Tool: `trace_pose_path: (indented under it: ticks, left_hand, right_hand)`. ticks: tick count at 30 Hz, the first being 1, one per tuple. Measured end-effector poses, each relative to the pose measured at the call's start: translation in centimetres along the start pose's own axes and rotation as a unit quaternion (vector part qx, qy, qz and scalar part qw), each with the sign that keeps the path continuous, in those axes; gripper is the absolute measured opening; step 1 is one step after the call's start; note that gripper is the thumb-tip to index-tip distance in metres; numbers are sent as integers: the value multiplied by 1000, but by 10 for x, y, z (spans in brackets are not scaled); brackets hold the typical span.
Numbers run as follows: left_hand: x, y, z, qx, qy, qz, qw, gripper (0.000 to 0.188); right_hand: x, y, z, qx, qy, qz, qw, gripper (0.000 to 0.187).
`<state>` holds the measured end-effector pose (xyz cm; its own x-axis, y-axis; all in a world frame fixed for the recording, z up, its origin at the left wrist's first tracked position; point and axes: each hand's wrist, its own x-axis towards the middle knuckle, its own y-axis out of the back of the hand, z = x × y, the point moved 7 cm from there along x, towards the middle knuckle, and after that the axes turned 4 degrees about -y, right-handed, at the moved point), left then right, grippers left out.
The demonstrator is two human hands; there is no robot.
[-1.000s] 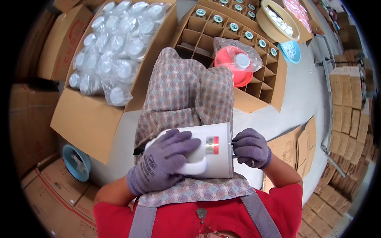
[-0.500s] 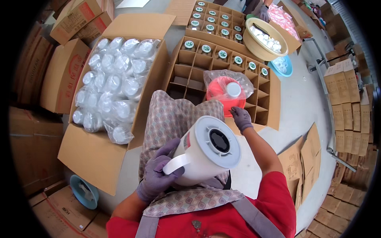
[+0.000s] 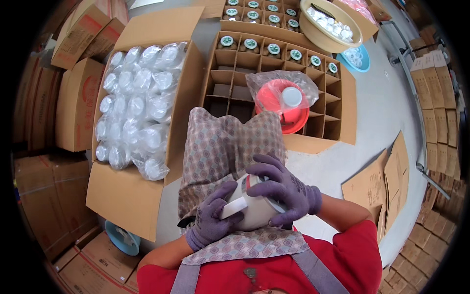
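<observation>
Head view: holding white handled jug [image 3: 252, 216] over patterned apron [image 3: 230, 147]. Left hand [image 3: 213, 220] closed around handle [image 3: 234, 208]. Right hand [image 3: 289, 191] spread across jug's opposite end, thumb and fingers on separate sides. Beyond apron: divided carton [image 3: 348, 108] with row of jars [image 3: 250, 45] (green-and-white lids), plus red basin [image 3: 295, 125] under clear plastic bag [image 3: 306, 88]. At left: open carton [image 3: 125, 201] of plastic-wrapped items [image 3: 137, 105].

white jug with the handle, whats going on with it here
A person in a patterned apron is holding the white jug. The left grip is at its handle; the right grip curls over the opposite side. Ahead, a red tub partly covered by clear plastic rests on a divided carton with lidded jars in it.
</observation>
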<state>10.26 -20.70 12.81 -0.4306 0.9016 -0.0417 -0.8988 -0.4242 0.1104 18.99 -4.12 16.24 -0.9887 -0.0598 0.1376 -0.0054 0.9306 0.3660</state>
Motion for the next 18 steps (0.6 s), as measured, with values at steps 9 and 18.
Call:
trace_pose_path:
  ticks: [9, 18]
  left_hand:
    - [26, 62, -13, -255, 221, 229, 913, 32]
    - [57, 56, -78, -518, 172, 283, 789, 57]
  right_hand:
    - [-3, 147, 201, -347, -271, 188, 878, 71]
    - [4, 277, 270, -426, -206, 378, 796, 34]
